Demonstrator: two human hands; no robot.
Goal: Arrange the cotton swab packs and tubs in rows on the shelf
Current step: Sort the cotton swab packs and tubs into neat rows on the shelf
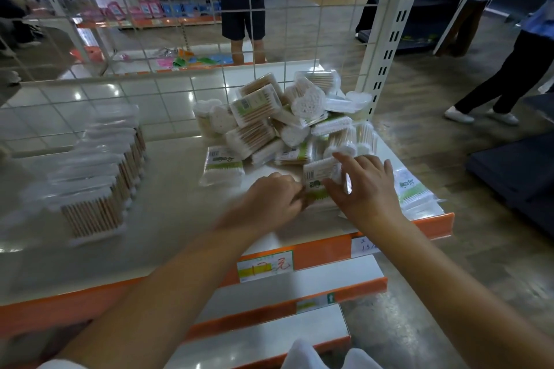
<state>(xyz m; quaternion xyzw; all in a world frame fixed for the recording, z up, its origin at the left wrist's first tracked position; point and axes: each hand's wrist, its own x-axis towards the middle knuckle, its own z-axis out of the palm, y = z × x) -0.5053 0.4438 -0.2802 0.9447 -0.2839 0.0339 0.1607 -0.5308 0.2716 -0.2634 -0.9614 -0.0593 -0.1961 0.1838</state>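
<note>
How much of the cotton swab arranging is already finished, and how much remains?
Perhaps a third is done. One neat row of packs already stands on the left of the shelf. In hand: the left hand and right hand both hold one pack at the front. Left to do: the loose heap of packs and tubs at the right, plus flat packs by the edge.

Bare shelf (pixel 180 204) between row (pixel 99 177) and heap (pixel 284 117).

Both hands are gripping one cotton swab pack (pixel 321 177) on the white shelf (pixel 180 204): left hand (pixel 271 199) curled at its left edge, right hand (pixel 364 186) over its right.
</note>
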